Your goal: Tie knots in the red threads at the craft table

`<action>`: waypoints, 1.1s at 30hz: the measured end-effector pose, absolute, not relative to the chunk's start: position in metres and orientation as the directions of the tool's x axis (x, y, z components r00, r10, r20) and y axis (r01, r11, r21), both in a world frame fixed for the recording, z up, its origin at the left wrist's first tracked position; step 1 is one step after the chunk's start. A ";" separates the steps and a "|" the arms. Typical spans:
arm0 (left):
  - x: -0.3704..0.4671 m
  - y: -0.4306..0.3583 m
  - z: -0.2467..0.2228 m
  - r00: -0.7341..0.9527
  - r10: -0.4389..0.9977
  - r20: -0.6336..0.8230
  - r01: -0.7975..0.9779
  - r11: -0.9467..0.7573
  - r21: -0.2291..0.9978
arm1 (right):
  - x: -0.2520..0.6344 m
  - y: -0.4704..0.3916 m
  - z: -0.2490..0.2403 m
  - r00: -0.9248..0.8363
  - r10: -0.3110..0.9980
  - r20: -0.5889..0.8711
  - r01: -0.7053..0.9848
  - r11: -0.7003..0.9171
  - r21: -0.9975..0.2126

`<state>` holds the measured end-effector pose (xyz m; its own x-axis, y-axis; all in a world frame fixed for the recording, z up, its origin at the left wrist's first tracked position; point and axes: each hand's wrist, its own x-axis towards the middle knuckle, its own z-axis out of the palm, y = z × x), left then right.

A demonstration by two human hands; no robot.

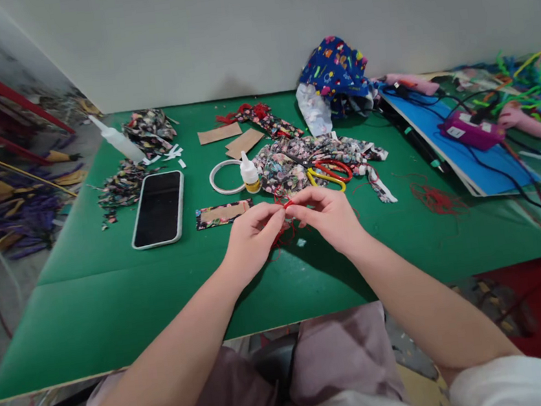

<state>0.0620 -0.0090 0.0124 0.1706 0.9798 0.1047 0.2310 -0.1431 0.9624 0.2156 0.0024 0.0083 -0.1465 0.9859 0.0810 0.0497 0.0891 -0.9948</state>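
My left hand and my right hand meet over the front middle of the green table. Thumbs and forefingers of both are pinched on red thread, whose loose ends hang beneath the fingers. Just left of them lies a flower-print fabric strip with a brown card piece on it. Behind my fingers stands a small white glue bottle with a yellow label, beside a white ring. Scissors with red and yellow handles rest on a heap of flower-print fabric.
A phone lies at left, near fabric scraps and a tilted white squeeze bottle. Brown cards and blue patterned cloth are at the back. Rightward are tangled red thread, a blue folder and a purple device with cables.
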 end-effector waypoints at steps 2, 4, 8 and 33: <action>0.063 -0.009 0.011 0.161 0.986 0.047 0.173 -0.074 0.982 | 0.216 0.002 0.009 -0.146 0.985 0.087 0.050 0.095 -0.994; 0.063 -0.008 0.009 0.153 0.988 0.014 0.125 -0.034 0.992 | 0.217 0.002 0.010 -0.150 0.985 0.089 0.045 0.097 -0.994; 0.061 -0.007 0.004 0.114 0.993 0.013 0.069 -0.021 0.997 | 0.217 0.002 0.011 -0.157 0.985 0.071 0.016 0.075 -0.997; 0.061 -0.008 0.010 0.132 0.989 0.070 0.162 -0.091 0.983 | 0.217 0.002 0.009 -0.196 0.977 0.082 -0.060 0.072 -0.996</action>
